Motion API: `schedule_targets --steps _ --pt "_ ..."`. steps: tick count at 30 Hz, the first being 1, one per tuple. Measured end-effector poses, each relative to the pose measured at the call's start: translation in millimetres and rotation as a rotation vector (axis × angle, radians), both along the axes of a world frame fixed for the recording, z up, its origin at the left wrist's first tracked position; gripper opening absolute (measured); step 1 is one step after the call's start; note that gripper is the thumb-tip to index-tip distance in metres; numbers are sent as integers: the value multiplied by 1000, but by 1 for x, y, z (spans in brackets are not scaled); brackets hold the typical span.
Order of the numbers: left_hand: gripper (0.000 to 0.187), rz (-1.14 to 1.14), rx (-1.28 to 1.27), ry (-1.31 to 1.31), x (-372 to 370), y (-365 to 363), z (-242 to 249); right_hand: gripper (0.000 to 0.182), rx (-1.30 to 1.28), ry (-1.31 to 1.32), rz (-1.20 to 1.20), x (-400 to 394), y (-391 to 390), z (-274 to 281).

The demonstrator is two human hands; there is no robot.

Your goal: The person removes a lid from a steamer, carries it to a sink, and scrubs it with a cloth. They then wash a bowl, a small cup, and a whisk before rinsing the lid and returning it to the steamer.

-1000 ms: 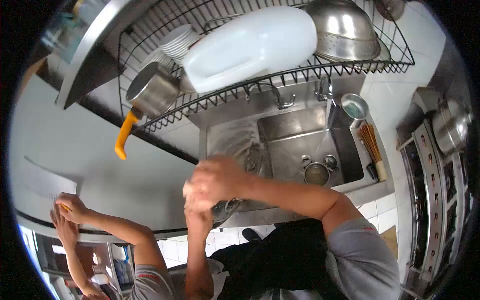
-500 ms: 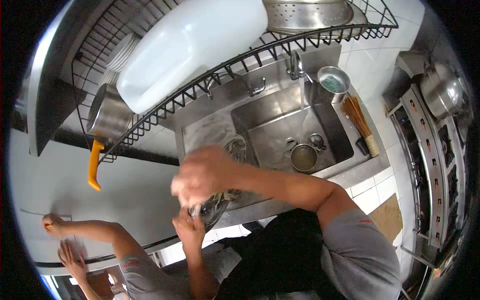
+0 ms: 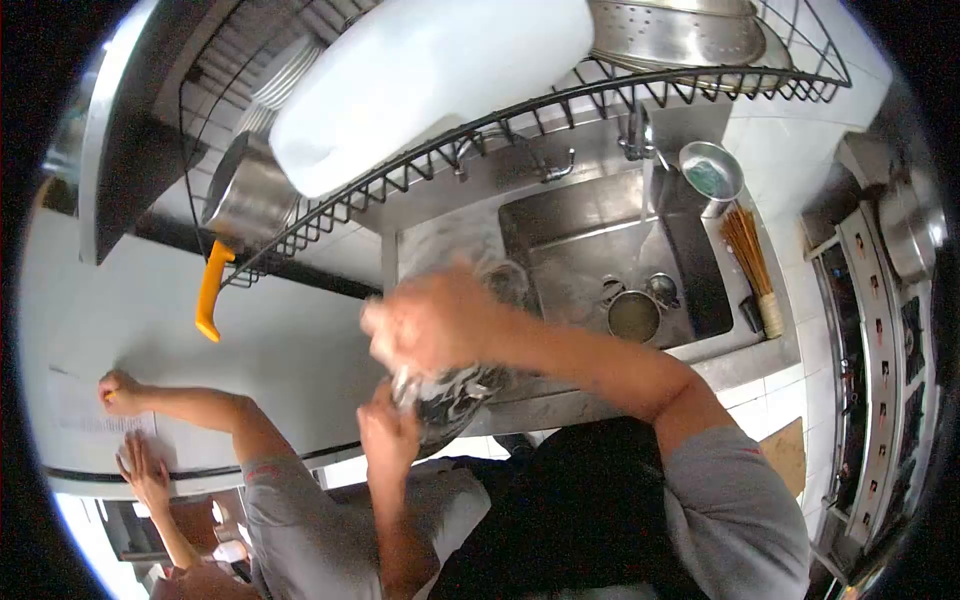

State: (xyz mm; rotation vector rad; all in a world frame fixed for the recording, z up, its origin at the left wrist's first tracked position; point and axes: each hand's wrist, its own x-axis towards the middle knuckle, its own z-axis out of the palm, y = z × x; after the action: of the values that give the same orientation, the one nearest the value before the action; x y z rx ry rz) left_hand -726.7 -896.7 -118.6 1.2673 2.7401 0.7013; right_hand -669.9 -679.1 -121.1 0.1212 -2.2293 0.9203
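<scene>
My right hand (image 3: pixel 430 322) is over the left part of the sink counter, blurred, its fingers curled in; what it grips is hidden. Just below it, my left hand (image 3: pixel 390 430) is closed around a narrow, pale, shiny piece (image 3: pixel 405 388) whose kind I cannot make out. Beside both hands lies a dark, glossy rounded thing (image 3: pixel 452 402) with bright reflections, partly covered by my right hand and forearm. Water runs from the faucet (image 3: pixel 637 135) into the steel sink (image 3: pixel 570 245), where a small round pot (image 3: pixel 634 316) stands.
Above hangs a black wire rack (image 3: pixel 560 100) with a large white container (image 3: pixel 430 85), colanders (image 3: pixel 680 35) and a yellow-handled pan (image 3: pixel 255 190). A whisk brush (image 3: pixel 750 260) and metal cup (image 3: pixel 712 170) flank the sink. At left, a co-worker's hand (image 3: pixel 122 392) holds something yellow over paper (image 3: pixel 85 410).
The view has shifted, so the sink and rack appear farther right. My right hand has moved slightly and stays blurred; my left hand keeps its grip below it.
</scene>
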Motion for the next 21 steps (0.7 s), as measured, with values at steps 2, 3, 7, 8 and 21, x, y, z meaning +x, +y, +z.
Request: schedule_targets --steps 2,3,7,8,21 --pt "24 -254 201 308 4 8 -2 26 234 287 -60 -2 -29 -1" --pt "23 -289 330 388 11 21 5 28 222 332 -5 -2 -20 -6" --pt "23 -108 148 240 12 30 10 19 -680 92 193 -1 53 -46" --pt "27 -49 5 72 13 34 13 18 -950 47 220 1 58 -53" --pt "13 -73 34 -41 24 61 24 20 -279 282 -45 -10 64 -72"
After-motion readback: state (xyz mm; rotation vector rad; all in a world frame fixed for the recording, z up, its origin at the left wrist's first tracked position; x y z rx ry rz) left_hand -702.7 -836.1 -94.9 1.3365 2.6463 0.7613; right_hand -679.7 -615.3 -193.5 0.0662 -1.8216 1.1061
